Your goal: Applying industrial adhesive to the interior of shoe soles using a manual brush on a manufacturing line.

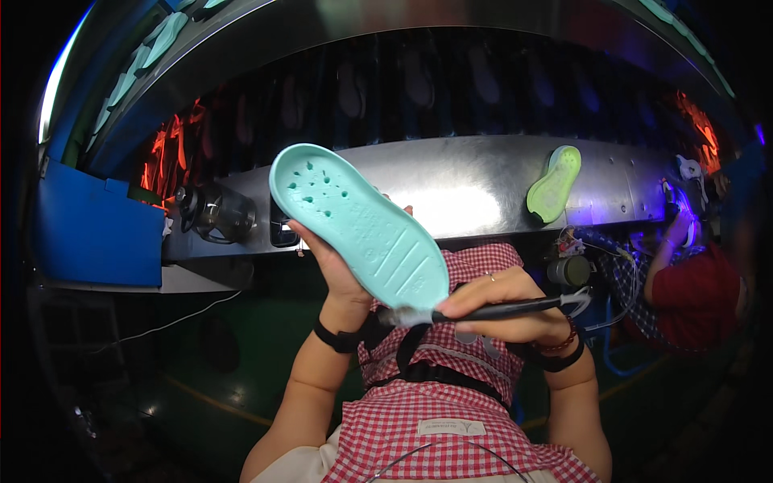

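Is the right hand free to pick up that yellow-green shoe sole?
Probably not: the right hand grips a black-handled brush, though the way to the yellow-green shoe sole looks open.

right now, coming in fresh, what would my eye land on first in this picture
Most likely the big turquoise sole, pierced with small holes, held up by the left hand near the middle of the view. At its lower end is a black-handled brush in the right hand. Next come the yellow-green sole on the metal bench to the right and the orange glow at the far left.
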The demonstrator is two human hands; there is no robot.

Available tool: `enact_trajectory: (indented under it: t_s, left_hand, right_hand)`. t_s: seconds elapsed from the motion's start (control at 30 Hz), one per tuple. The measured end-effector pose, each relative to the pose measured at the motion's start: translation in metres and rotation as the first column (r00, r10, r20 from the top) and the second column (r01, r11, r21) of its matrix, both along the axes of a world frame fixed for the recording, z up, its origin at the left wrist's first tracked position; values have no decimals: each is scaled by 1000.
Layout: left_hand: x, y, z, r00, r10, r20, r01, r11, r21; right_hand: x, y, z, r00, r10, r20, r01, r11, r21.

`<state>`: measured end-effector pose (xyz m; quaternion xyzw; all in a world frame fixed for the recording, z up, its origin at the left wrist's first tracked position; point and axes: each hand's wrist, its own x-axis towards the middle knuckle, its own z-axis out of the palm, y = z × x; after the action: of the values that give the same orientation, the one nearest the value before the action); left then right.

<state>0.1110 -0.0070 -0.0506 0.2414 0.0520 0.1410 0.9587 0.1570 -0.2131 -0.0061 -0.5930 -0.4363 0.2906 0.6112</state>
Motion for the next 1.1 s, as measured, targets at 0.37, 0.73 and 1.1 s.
enact_trajectory:
  t_s: [0.37,0.73,1.1]
  left_hand:
    - [2,6,17,999,-24,43,22,999,39]
    - [-15,-29,15,981,-169,-93,171,985,16]
    - [-10,-18,1,987,-155,-46,156,987,21]
  right_hand:
    - [7,-6,-28,970,12,-245,32,984,173]
    - [-25,15,-29,879,-226,-420,339,916,217]
    - [-7,13,-3,956,-204,-212,237,960,147]
